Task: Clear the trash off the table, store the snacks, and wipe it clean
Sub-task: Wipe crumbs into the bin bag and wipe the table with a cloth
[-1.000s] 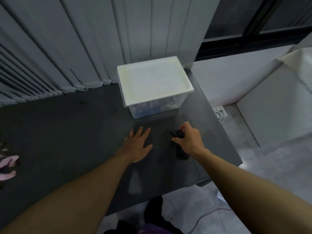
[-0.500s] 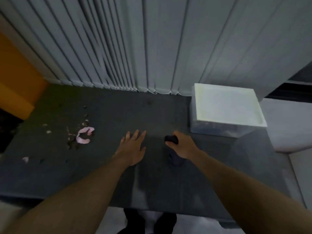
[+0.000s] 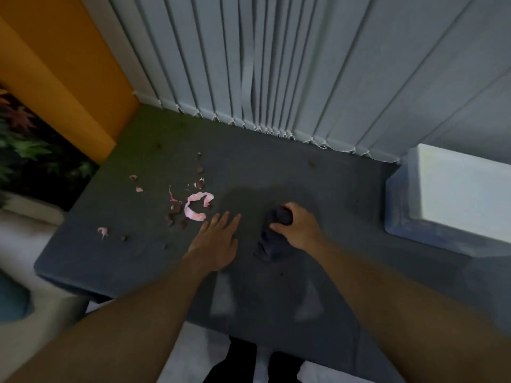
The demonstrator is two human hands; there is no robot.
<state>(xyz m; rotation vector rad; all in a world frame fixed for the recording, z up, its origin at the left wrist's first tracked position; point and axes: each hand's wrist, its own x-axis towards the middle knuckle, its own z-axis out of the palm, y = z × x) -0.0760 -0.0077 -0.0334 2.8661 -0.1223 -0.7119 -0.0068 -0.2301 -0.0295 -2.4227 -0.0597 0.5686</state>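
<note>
Counter (image 3: 345, 211) carries the lidded box (image 3: 459, 189) at its right end, with pink peel scraps (image 3: 197, 205) and dark crumbs (image 3: 177, 209) uncleared at the left. Left hand (image 3: 215, 241) lies flat, fingers spread, just right of the scraps; right hand (image 3: 298, 230) has its fingers curled round the dark cloth (image 3: 267, 241). Risk: wiping now probably smears the crumbs or flicks scraps over the near left edge.

The box (image 3: 456, 194) runs off the right edge. The right hand (image 3: 300, 230) covers part of the cloth (image 3: 269, 241). The dark crumbs (image 3: 177, 208) are too small to identify.
</note>
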